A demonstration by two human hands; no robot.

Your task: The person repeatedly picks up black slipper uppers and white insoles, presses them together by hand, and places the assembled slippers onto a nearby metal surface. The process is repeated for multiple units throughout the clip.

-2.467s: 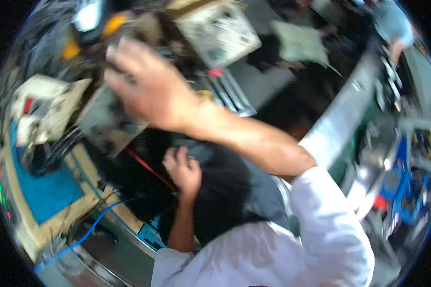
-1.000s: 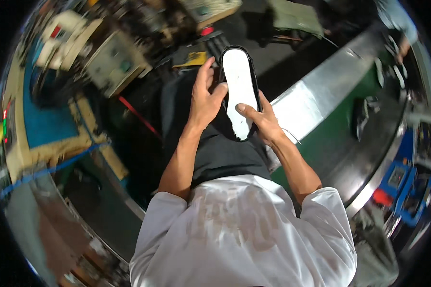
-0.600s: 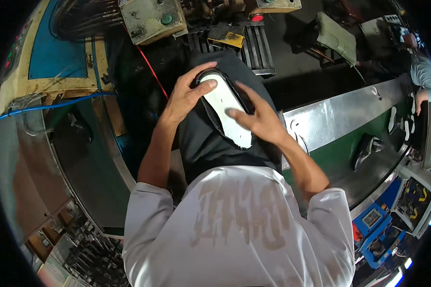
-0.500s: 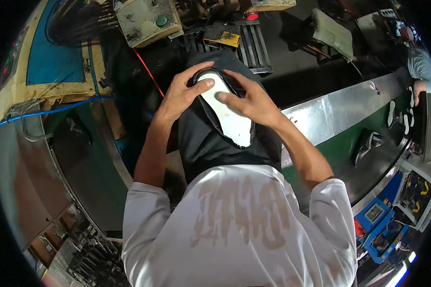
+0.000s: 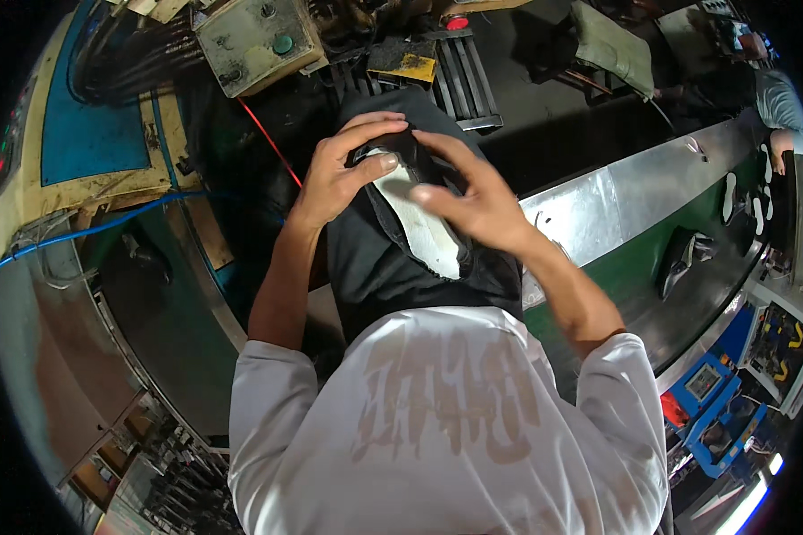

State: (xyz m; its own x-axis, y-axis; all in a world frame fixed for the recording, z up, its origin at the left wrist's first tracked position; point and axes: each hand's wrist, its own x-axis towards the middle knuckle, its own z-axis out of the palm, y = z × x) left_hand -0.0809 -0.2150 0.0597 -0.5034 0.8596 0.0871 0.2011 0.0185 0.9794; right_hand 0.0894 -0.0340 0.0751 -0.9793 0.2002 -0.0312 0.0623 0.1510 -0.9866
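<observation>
A black shoe upper lies sole side up on my dark-trousered lap, its toe pointing away from me. A long white insole board (image 5: 412, 223) shows along its underside, with the upper's dark edge around it. My left hand (image 5: 341, 174) grips the toe end, fingers over the far side and thumb on the white board. From the right, my right hand (image 5: 477, 201) has its fingers at the toe's dark material. Its thumb is smeared by motion over the board. What lies beneath the upper is hidden.
A metal-edged green conveyor (image 5: 598, 308) runs along my right, carrying a dark shoe (image 5: 682, 259) and white insoles. On the left, another belt holds a dark shoe (image 5: 145, 257). Ahead stand a control box (image 5: 257, 45) with a green button and a yellow-black pedal (image 5: 403, 66). A co-worker's arm (image 5: 783, 125) shows far right.
The upper has tilted, so more of its black toe shows and less of the white board. My right thumb has lifted and is blurred. Both hands stay around the toe.
</observation>
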